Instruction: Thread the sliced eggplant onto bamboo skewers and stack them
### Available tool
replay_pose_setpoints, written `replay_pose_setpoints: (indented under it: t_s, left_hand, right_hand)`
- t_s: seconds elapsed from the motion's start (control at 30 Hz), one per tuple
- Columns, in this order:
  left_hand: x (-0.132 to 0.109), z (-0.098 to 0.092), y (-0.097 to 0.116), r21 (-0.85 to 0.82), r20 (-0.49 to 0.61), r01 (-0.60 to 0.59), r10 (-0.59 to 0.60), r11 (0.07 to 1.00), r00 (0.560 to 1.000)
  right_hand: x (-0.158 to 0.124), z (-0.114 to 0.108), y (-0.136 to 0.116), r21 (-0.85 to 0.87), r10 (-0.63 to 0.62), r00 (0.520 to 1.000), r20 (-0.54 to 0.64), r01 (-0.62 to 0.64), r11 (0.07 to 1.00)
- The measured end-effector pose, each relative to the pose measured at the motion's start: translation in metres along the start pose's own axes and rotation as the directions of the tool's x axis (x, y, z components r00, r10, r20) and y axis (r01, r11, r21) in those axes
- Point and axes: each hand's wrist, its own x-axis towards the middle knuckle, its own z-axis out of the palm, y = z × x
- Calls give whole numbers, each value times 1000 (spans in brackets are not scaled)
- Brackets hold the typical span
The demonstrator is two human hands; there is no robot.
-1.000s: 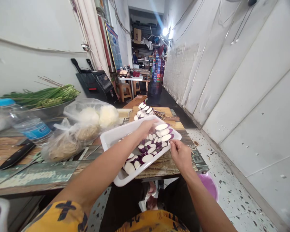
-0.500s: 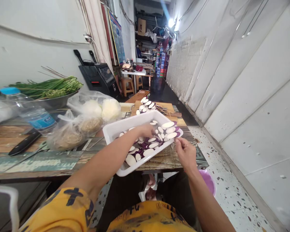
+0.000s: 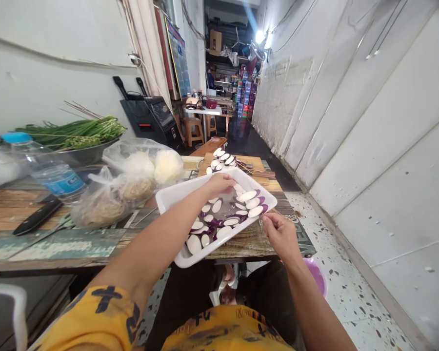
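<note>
Your right grip pinches the near end of a row of three slices above the right side of the tray. Loose slices lie in the tray on the tabletop; your left grip is by its far rim, hold unclear. Brace the row; turn each slice's face to match.

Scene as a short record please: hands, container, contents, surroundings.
left_hand: over the white tub's far side; left hand fingertips near a pale slice, grip unclear
right_hand: right hand pinched at the near end of a row of three slices
container: white tub, on the table
contents: loose purple-skinned slices
beyond_tub: cutting board bearing more slices
table_left: tied bag, water bottle, black-handled knife, bowl of greens
</note>
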Motion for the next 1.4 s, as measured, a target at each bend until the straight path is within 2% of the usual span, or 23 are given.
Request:
replay_pose_setpoints:
  t_s: [0.07, 0.17, 0.23, 0.4, 0.6, 0.83, 1.2, 1.4]
  left_hand:
    - [-2, -1, 4, -106, -1, -12, 12, 994, 1000]
    - [-5, -3, 9, -305, 74, 18, 5, 952, 997]
    - [-6, -2, 10, -376, 72, 19, 8, 927, 997]
    - [-8, 3, 11, -316, 9, 14, -11, 949, 1000]
    - [-3, 2, 7, -213, 59, 56, -44, 975, 997]
    - [-4, 2, 9, -326, 117, 83, -47, 942, 992]
    - [-3, 7, 11, -453, 24, 66, -62, 889, 998]
    - [-4, 9, 13, -432, 10, 73, -76, 899, 997]
  right_hand:
    - [-2, 1, -3, -5, -7, 1000, 17, 7, 1000]
    - [-4, 2, -5, -11, -12, 1000, 29, 13, 1000]
    - [-4, 3, -5, -5, -16, 999, 39, 16, 1000]
    - [-5, 3, -5, 8, -12, 999, 52, 11, 1000]
    - [-5, 2, -7, -24, -19, 998, 60, 21, 999]
    - [-7, 2, -7, -9, -28, 998, 53, 28, 1000]
    - [-7, 1, -8, -19, 6, 996, 85, -5, 1000]
    - [-7, 1, -9, -8, 0, 997, 79, 1, 1000]
